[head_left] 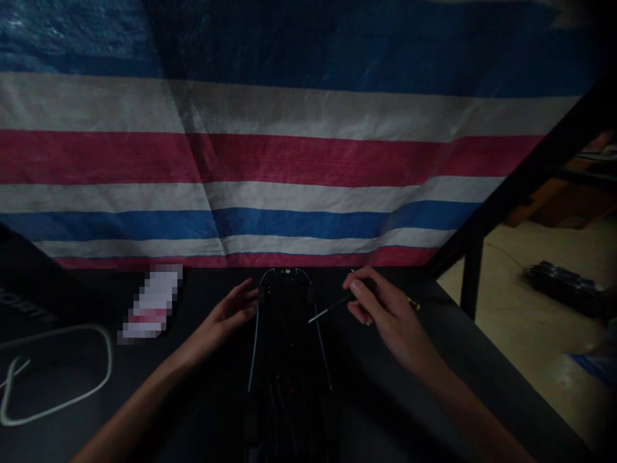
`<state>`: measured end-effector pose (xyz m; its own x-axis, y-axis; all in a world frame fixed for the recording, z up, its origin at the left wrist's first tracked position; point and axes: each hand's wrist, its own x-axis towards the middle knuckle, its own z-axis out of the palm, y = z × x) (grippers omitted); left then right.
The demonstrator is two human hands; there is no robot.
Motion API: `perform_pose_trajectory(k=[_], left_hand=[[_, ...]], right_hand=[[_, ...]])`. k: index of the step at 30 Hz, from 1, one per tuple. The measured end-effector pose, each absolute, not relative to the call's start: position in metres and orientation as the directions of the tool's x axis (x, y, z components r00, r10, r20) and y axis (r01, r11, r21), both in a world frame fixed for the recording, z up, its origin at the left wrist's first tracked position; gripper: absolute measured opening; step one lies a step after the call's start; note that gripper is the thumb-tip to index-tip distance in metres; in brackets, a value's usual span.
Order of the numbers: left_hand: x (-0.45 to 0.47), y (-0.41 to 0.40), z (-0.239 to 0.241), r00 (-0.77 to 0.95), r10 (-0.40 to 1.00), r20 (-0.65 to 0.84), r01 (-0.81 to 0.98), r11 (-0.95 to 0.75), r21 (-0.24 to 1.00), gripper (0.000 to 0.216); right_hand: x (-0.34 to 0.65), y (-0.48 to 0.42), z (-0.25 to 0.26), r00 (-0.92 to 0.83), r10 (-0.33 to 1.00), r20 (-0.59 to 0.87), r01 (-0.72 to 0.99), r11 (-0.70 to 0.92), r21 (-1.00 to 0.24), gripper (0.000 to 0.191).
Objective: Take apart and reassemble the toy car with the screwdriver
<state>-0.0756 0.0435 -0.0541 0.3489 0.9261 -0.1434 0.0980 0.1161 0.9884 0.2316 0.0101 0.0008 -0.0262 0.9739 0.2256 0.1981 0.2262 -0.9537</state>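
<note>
Tarpaulin (289,161) striped blue, white and red hangs behind a dark counter (434,360). A black frame (520,186) slants down at the right, with a power strip (562,286) on the floor beyond. Mid-counter lies a black device (289,334), its lower end cut off and its details lost in shadow. The left hand (234,312) lays released fingers against its left edge, as far as the dim view shows. The right hand (385,308) has its fingers clenched on a screwdriver (328,311), tip over the device. A pixelated card (152,302) and cut-off lettering (19,307) at left cannot be read.
</note>
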Motion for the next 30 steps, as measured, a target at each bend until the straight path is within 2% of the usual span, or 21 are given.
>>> perform_pose_trajectory(k=[4, 9, 14, 20, 25, 30], left_hand=[[-0.076, 0.04, -0.061, 0.397, 0.902, -0.168, -0.084, 0.218, 0.972, 0.079], [-0.079, 0.038, -0.068, 0.391, 0.912, -0.125, -0.11, 0.181, 0.977, 0.089], [-0.082, 0.036, -0.075, 0.404, 0.913, -0.058, -0.158, 0.132, 0.979, 0.089], [-0.082, 0.034, -0.073, 0.405, 0.911, -0.081, -0.134, 0.147, 0.98, 0.091], [-0.082, 0.033, -0.071, 0.419, 0.906, -0.052, -0.137, 0.12, 0.983, 0.09], [-0.083, 0.031, -0.069, 0.413, 0.909, -0.052, -0.102, 0.102, 0.99, 0.084]], right_hand=[[0.187, 0.008, 0.033, -0.331, 0.911, 0.246, 0.415, 0.375, -0.829, 0.019], [0.145, 0.014, 0.05, -0.521, 0.806, 0.279, 0.452, 0.538, -0.711, 0.008], [0.131, 0.017, 0.042, -0.545, 0.801, 0.247, 0.476, 0.539, -0.695, 0.003], [0.127, 0.01, 0.037, -0.521, 0.786, 0.332, 0.533, 0.604, -0.593, 0.001], [0.124, 0.006, 0.039, -0.55, 0.768, 0.327, 0.549, 0.628, -0.551, 0.004], [0.12, 0.004, 0.033, -0.542, 0.733, 0.41, 0.598, 0.68, -0.424, 0.006]])
